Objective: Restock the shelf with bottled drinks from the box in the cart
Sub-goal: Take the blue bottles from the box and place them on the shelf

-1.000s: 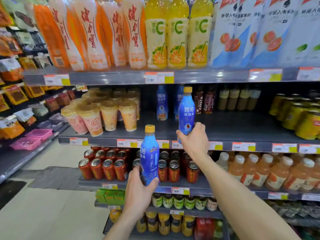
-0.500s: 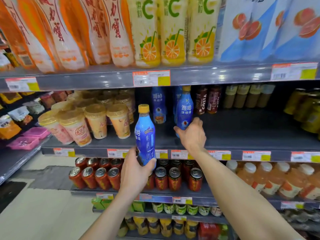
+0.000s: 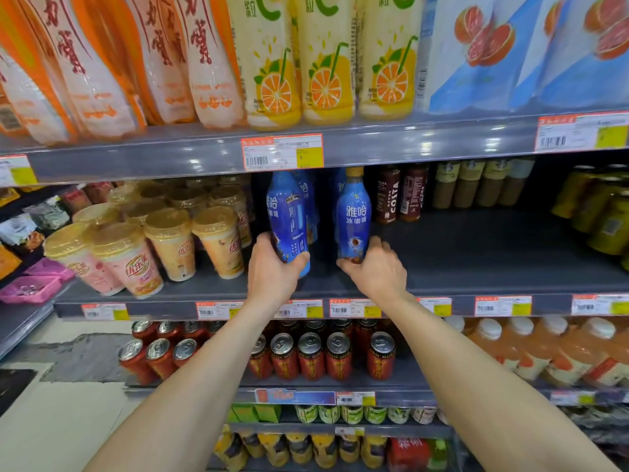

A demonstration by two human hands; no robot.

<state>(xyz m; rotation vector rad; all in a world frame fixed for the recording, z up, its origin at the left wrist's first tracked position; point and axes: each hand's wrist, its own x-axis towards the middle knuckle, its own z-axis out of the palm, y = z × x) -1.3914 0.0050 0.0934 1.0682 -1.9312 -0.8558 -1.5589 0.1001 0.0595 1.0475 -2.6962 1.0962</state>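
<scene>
Two blue iced-coffee bottles with yellow caps are at the middle shelf (image 3: 476, 267). My left hand (image 3: 272, 270) grips the base of the left blue bottle (image 3: 287, 212), which tilts slightly and sits just inside the shelf edge. My right hand (image 3: 377, 270) holds the bottom of the right blue bottle (image 3: 354, 212), upright on the shelf. More blue bottles (image 3: 308, 195) stand behind them in the same rows. The cart and box are out of view.
Capped milk-tea cups (image 3: 170, 243) crowd the shelf to the left; brown Costa bottles (image 3: 391, 195) stand to the right rear, with bare shelf in front of them. Big juice bottles (image 3: 326, 63) fill the shelf above, red cans (image 3: 311, 356) the one below.
Both hands moved up and forward into the middle shelf. The left bottle went from in front of the shelf edge to over the shelf; the right bottle was pushed further back.
</scene>
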